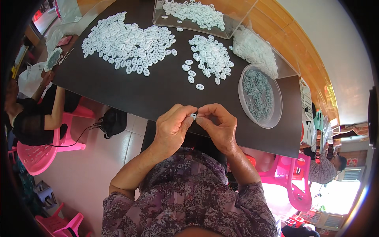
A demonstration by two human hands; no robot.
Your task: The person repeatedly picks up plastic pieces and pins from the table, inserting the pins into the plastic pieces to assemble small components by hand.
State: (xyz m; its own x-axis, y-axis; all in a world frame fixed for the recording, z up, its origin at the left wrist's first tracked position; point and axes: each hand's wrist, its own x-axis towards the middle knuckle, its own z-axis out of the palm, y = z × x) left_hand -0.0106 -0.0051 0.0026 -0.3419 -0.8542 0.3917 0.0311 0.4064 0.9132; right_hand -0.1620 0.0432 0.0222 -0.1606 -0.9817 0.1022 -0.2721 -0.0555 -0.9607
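Over the near edge of the dark table [166, 94], my two hands meet at the fingertips. My left hand [170, 129] pinches a small white oval piece with holes [193, 115] between thumb and fingers. Close against it, the thumb and forefinger of my right hand [222, 128] are bent together in a pinch; whatever they hold is too small to make out. Beyond my hands lies a small heap of similar white two-holed pieces [213, 57], with several loose ones to its left. A larger heap of them [126, 41] spreads across the far left.
To the right stands a round clear tub [279, 104] of tiny grey-green parts [257, 94]. Behind it lies a clear bag of whitish pieces [254, 49]. A clear tray [193, 28] holds more white pieces. Another person [35, 122] sits at left; pink chairs [298, 183] flank the table.
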